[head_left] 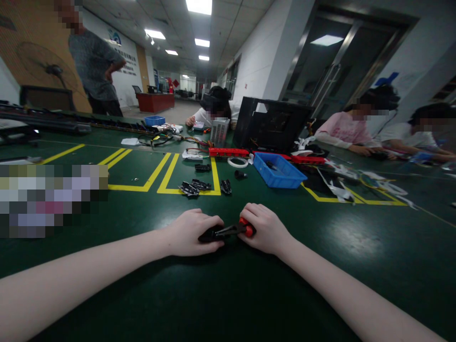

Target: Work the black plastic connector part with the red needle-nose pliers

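My right hand [265, 227] is closed around the red handles of a pair of pliers [231, 230], whose dark jaws point left. Fingers and thumb of my left hand [195, 232] pinch a small black part [209, 234] that the plier tips touch. Much of this part is hidden by my fingers, so its exact kind does not show. Farther off lie several black plastic pieces [195, 186] with shiny bits, and a short black cylindrical piece [241, 175] is to their right.
A blue bin [280, 172] holding a few dark pieces stands ahead on the green table [228, 294]. Behind it are red strips [228, 152], a white tape roll [238, 162] and a black case [272, 124]. Other people sit across the table; one person [94, 61] stands at left.
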`<state>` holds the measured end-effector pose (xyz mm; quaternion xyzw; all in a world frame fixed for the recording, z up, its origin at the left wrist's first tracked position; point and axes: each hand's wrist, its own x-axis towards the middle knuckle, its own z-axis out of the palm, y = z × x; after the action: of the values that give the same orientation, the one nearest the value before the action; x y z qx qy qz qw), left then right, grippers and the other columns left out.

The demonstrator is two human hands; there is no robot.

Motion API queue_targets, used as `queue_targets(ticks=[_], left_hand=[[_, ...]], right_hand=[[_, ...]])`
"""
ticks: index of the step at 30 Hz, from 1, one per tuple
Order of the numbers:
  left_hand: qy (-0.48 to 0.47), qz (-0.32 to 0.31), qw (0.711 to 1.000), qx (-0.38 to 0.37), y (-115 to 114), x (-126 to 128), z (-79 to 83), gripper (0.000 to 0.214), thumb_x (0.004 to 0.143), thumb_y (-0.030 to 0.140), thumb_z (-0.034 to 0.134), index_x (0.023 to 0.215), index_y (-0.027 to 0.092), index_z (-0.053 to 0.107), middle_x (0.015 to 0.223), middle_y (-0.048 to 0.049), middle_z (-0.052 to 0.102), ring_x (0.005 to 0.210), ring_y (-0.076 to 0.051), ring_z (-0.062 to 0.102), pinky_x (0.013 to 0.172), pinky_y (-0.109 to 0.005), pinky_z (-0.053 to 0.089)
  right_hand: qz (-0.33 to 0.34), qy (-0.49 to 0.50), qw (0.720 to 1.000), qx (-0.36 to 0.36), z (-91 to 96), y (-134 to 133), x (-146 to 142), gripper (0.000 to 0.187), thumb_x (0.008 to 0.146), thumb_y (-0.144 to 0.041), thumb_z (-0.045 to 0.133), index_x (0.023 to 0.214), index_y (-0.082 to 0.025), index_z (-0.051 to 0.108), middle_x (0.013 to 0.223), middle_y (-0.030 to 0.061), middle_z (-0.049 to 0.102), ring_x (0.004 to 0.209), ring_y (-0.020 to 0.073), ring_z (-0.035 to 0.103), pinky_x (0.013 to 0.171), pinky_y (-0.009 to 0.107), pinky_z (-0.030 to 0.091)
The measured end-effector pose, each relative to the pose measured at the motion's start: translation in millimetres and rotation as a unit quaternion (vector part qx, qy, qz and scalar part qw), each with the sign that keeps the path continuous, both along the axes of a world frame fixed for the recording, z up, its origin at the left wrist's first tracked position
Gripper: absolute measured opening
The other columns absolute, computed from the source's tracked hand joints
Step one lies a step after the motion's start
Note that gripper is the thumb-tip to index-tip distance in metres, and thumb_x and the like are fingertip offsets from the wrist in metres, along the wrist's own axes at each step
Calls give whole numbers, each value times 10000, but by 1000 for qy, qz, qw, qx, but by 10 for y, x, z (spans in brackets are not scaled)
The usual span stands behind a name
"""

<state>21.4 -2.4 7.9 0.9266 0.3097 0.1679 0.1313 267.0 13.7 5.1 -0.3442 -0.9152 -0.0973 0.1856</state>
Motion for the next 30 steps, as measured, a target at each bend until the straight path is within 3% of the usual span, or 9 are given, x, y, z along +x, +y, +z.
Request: queue_targets(ticks=[6, 12, 20, 26, 30], left_hand=[[6, -3, 1000, -5, 7, 5, 21, 297, 907, 492, 554, 983, 207, 590, 755, 7, 641, 682, -177, 598, 695, -300, 391], [13, -3, 1000, 3, -7, 9, 30, 283, 899, 478, 565, 950, 200, 568, 750, 6, 631, 683, -178, 601, 688, -305, 397], [18, -7, 999, 26, -6, 10, 3, 280, 903, 476, 553, 918, 196, 560, 742, 0, 623, 680, -181, 598, 681, -300, 394], [15, -4, 999, 33, -1, 10, -2, 277, 900, 468, 559, 889, 191, 559, 735, -4, 625, 680, -183, 605, 675, -298, 397], [15, -9, 999, 27, 2, 5, 7, 280, 901, 471, 560, 916, 192, 565, 741, -1, 626, 682, -182, 610, 677, -303, 402]], right_hand=[[3, -5, 1000, 2, 3, -7, -9, 150, 757, -268, 641, 827, -186, 538, 853, 66, 584, 728, 191, 500, 664, 313, 379], [10, -6, 1000, 12, 11, -13, -10, 108, 780, -262, 615, 817, -186, 549, 851, 73, 588, 733, 197, 500, 672, 325, 379], [11, 10, 1000, 26, -2, -4, -7, 200, 737, -315, 656, 853, -183, 561, 889, 83, 612, 788, 216, 536, 712, 341, 395], [12, 45, 999, 14, 16, -6, 16, 313, 816, -482, 627, 883, -187, 547, 909, 83, 616, 790, 210, 549, 694, 336, 405], [25, 56, 998, -7, 32, -9, 35, 333, 926, -503, 477, 900, -182, 561, 930, 97, 618, 820, 216, 548, 705, 344, 411]])
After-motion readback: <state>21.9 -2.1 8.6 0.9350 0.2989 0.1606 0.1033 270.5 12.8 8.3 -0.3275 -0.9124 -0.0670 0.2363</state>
